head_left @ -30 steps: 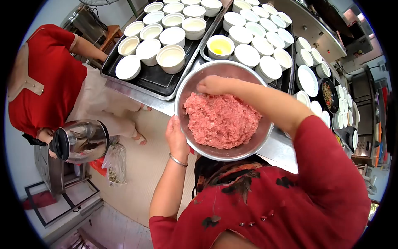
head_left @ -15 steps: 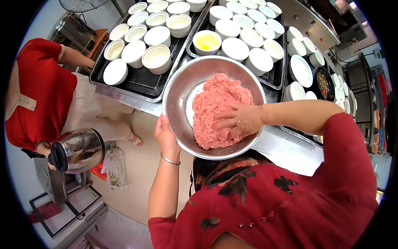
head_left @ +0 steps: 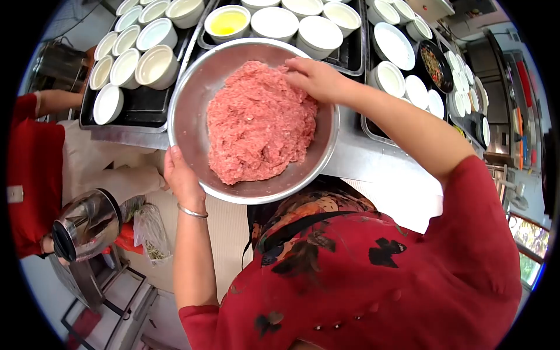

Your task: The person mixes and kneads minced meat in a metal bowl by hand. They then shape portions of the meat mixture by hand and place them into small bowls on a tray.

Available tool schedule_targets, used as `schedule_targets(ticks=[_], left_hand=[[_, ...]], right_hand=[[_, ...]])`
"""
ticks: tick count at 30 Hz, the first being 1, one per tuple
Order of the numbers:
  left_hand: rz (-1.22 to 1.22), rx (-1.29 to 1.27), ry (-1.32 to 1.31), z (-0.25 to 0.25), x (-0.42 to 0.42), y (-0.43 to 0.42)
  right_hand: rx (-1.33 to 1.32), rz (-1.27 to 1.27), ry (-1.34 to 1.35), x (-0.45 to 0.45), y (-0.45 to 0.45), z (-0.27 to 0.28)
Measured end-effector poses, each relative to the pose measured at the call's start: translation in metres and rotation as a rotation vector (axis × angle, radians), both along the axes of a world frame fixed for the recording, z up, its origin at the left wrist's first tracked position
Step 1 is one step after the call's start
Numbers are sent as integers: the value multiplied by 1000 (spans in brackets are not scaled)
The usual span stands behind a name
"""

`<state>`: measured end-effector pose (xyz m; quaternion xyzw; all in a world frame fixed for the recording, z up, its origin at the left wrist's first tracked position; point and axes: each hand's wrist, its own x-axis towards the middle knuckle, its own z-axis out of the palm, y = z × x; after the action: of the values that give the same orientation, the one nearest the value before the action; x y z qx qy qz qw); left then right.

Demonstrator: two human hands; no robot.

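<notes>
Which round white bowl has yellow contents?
The round white bowl at the near-left corner of the second rectangular black tray from left; neighbours show no yellow.

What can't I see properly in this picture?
In the head view:
- Most fingers of your left hand: hidden behind the metal bowl.
- The bowl's floor under the minced meat: the meat covers it.
- The bits in the black pan: too small to name.
- Topmost white cups: cut off by the top edge.
</notes>
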<state>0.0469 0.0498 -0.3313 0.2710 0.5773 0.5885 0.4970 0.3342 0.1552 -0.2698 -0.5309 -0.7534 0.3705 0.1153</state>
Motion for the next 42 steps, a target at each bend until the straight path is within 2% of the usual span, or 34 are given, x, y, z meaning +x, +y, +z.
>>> schedule_targets(ticks=[1,3,5,7,9,10,11,12,13,14,16,17,19,20,22,23,25,26,28,31,33,34,35,36,37,38,39,40,42], left_hand=[[36,-24,5,-1,0,1],[104,-83,19,1,2,2],[82,-78,4,0,3,2],[66,-76,5,-1,-2,1],[95,-75,43,1,1,2],[123,-88,72,2,1,2],[139,-88,154,1,1,3],[149,-89,94,-4,-2,4],[136,-78,85,-2,-2,6],[117,-73,76,0,-1,7],[130,-75,79,-4,-1,12],[140,-89,80,-6,-2,12],[131,-87,157,-6,-6,15],[108,-91,233,-7,-7,14],[67,-118,186,0,-10,15],[101,-116,183,1,-7,16],[139,-110,182,4,-4,17],[130,-105,183,6,-4,17],[164,-90,154,3,-4,19],[140,-69,147,11,0,18],[160,-45,114,3,-1,19],[148,-32,108,2,-3,19],[140,-2,38,-1,-4,18],[133,7,93,-4,-5,19],[132,8,101,-3,-5,21],[130,1,108,-2,-4,21],[132,-22,140,-3,-5,22],[144,-35,136,-4,-5,21],[117,-11,123,-4,-4,25]], right_hand=[[17,-179,-9,0,6,-20],[-200,-319,249,-19,28,-62],[-646,-216,441,-47,43,-49],[-471,12,272,-68,39,-34],[-580,205,184,-77,24,-37],[-474,333,115,-72,6,-13],[-213,556,61,-66,-4,-21],[166,660,-73,-58,-24,-19],[424,629,-3,-49,-46,-28],[519,666,-82,-47,-60,-23],[475,776,-263,-48,-69,-28],[478,783,-259,-54,-63,-33],[484,740,-505,-71,-46,-43],[471,759,-501,-76,-41,-43],[355,821,-589,-81,-28,-41],[306,794,-384,-71,-25,-34],[402,724,-275,-47,-30,-10],[393,667,-344,-35,-33,4],[306,646,-568,-8,-41,-16],[225,682,-621,-27,-41,-44],[221,734,-983,-55,-33,-51],[230,757,-979,-59,-29,-43],[84,808,-832,-56,-19,-26],[-57,851,-687,-50,-7,-12],[-20,833,-441,-34,4,-4],[-198,739,-393,-39,24,16],[-153,481,-418,-40,33,18],[-97,344,-290,-34,51,2],[139,264,-81,-37,76,-39]])
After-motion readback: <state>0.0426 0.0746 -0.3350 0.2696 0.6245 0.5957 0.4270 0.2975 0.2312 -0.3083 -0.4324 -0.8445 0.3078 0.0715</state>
